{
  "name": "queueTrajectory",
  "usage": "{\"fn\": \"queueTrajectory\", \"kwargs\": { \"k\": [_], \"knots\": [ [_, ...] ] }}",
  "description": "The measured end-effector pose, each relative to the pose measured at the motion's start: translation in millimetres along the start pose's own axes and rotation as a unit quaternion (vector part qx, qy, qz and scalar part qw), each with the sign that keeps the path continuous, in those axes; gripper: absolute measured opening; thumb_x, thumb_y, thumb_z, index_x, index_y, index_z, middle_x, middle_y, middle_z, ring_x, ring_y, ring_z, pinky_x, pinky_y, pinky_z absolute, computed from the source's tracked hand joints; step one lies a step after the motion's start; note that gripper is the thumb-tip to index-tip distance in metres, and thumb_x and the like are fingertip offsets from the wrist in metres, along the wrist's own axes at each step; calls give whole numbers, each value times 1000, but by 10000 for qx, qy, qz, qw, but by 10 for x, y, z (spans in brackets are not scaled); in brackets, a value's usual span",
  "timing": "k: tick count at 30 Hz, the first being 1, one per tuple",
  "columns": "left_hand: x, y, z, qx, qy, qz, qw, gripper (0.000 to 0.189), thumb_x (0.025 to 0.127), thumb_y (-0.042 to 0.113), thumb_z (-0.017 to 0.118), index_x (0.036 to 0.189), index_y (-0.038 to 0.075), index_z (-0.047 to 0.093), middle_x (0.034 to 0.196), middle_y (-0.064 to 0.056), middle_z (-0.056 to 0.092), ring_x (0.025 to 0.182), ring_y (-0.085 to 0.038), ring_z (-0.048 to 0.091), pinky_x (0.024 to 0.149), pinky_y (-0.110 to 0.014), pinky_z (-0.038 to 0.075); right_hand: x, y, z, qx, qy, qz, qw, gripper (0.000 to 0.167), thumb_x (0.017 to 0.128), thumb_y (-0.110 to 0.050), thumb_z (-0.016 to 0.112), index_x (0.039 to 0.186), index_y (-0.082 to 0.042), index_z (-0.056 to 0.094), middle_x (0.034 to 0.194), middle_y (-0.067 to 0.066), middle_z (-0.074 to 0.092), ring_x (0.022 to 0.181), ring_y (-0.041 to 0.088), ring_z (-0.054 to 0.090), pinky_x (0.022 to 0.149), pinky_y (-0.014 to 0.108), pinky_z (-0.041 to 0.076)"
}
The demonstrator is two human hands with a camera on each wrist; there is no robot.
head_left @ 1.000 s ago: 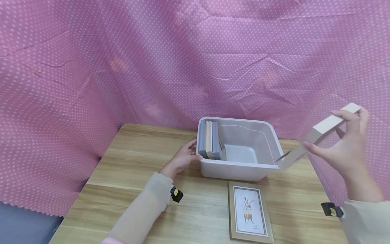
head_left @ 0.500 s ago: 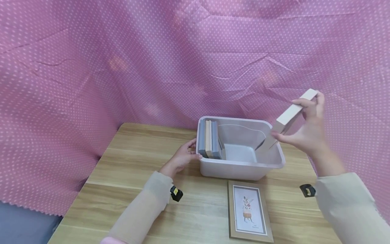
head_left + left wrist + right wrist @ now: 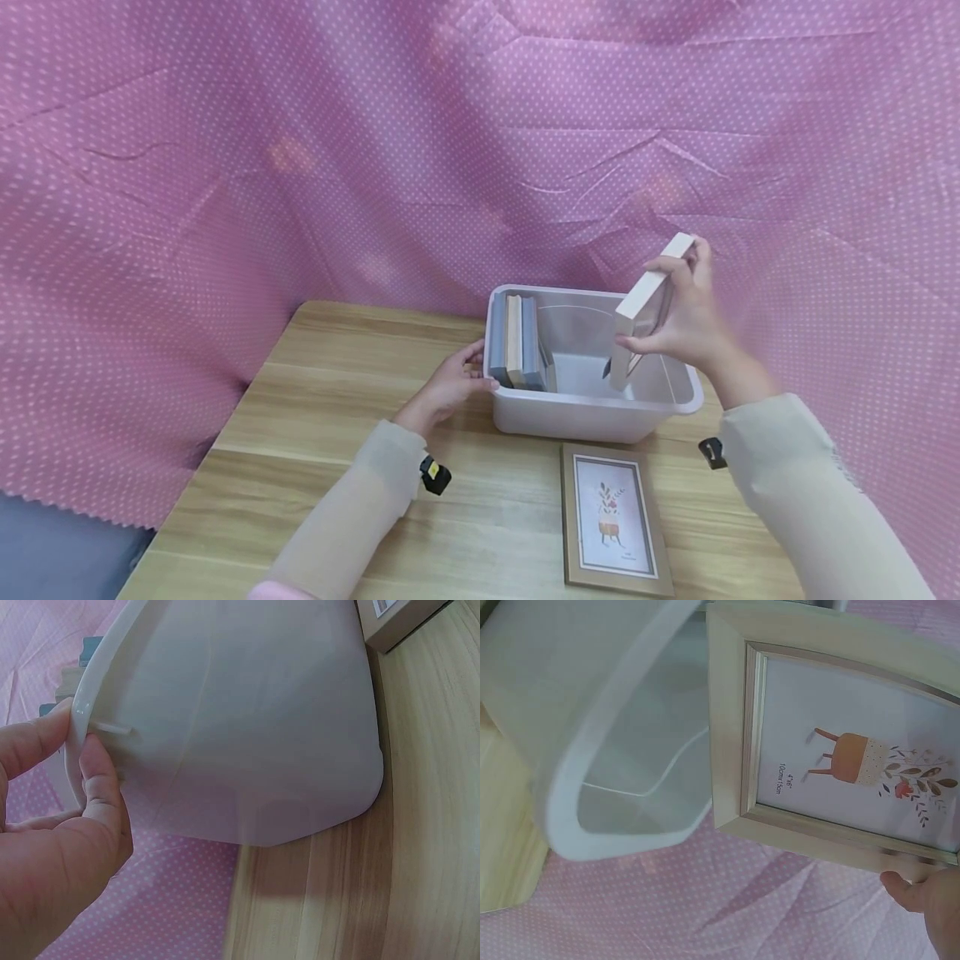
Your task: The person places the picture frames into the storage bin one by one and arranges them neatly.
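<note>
A translucent white plastic bin (image 3: 585,417) stands on the wooden table (image 3: 330,433). Three framed pictures (image 3: 516,343) stand upright against its left wall. My left hand (image 3: 448,390) grips the bin's left rim (image 3: 79,720), thumb under the lip. My right hand (image 3: 686,321) holds a light wooden picture frame (image 3: 643,304) by its edges, upright and tilted, with its lower end inside the bin. In the right wrist view the frame (image 3: 832,757) shows a print of a potted plant, and the bin (image 3: 592,742) lies beside it.
Another wooden-framed plant print (image 3: 613,523) lies flat on the table in front of the bin; its corner (image 3: 394,619) shows in the left wrist view. A pink dotted cloth (image 3: 375,167) hangs behind and around the table.
My right hand has carried the frame leftward from beyond the bin's right side to over the bin and turned it more upright, its lower end now inside. The left hand has stayed on the rim.
</note>
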State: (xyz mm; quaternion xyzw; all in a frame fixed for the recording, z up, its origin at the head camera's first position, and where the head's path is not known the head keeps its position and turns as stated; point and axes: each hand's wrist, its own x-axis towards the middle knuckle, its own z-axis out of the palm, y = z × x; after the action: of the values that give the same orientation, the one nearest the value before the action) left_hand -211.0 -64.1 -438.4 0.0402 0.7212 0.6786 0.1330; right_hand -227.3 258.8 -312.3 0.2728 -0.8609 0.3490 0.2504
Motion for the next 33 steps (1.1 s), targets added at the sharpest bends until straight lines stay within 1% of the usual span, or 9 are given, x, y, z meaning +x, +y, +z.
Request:
{"fn": "queueTrajectory", "kwargs": {
  "k": [3,7,15,18,21,24,27,30,33],
  "knots": [
    [-4,2,-3,3,-5,21,10000,82,77,-9,69,148,5,31,129,-19,46,104,-29,56,87,-33,51,-2,62,90,-26,-111,52,9999,99,34,-14,97,119,-7,47,135,24,15,119,32,30,99,53,35],
    [-13,8,-4,-9,6,24,10000,83,76,-10,69,148,4,31,129,-20,46,104,-29,56,87,-33,51,-29,150,203,-218,-318,225,9990,97,35,-19,97,118,-9,47,136,23,15,115,34,31,93,60,39],
    [-30,-3,-1,9,11,-16,10000,83,76,-10,69,148,5,31,131,-21,46,108,-34,54,89,-34,51,-143,294,432,-276,-828,508,9949,98,38,-26,97,120,-10,45,137,24,15,116,43,35,88,66,42],
    [-38,-14,2,-15,-7,-9,10000,82,77,-10,69,148,5,31,131,-21,46,107,-34,53,89,-34,51,-196,346,508,-295,-956,398,9942,100,37,-26,97,121,-10,44,136,26,15,116,44,35,91,64,41],
    [-42,-18,6,-52,-5,24,10000,81,77,-11,68,147,4,31,129,-21,47,106,-33,54,89,-34,51,-244,396,565,-505,-1082,337,9923,101,36,-28,97,121,-11,44,135,28,17,111,44,39,89,62,43],
    [-41,-25,9,-62,0,73,10000,81,76,-11,68,147,3,31,127,-21,47,105,-34,54,88,-34,51,-294,420,592,-816,-1304,513,9868,100,37,-36,96,120,-15,44,138,27,16,110,47,40,89,66,38],
    [-42,-26,10,-48,-6,115,9999,81,76,-12,68,147,2,31,127,-21,48,106,-36,54,88,-34,51,-336,440,608,-959,-1492,675,9818,100,38,-40,95,120,-16,44,139,26,16,115,48,38,96,69,27],
    [-47,-20,10,-26,1,134,9999,82,76,-12,68,147,2,31,126,-21,48,105,-37,54,88,-34,51,-366,472,626,-1007,-1570,633,9804,100,38,-42,95,119,-14,43,139,29,17,120,48,35,102,66,18],
    [-62,-7,14,-4,14,136,9999,81,76,-12,68,147,2,31,125,-21,48,103,-34,55,87,-34,51,-386,499,647,-1088,-1608,601,9791,100,37,-45,94,118,-13,45,139,30,20,124,46,32,102,65,16]
  ]
}}
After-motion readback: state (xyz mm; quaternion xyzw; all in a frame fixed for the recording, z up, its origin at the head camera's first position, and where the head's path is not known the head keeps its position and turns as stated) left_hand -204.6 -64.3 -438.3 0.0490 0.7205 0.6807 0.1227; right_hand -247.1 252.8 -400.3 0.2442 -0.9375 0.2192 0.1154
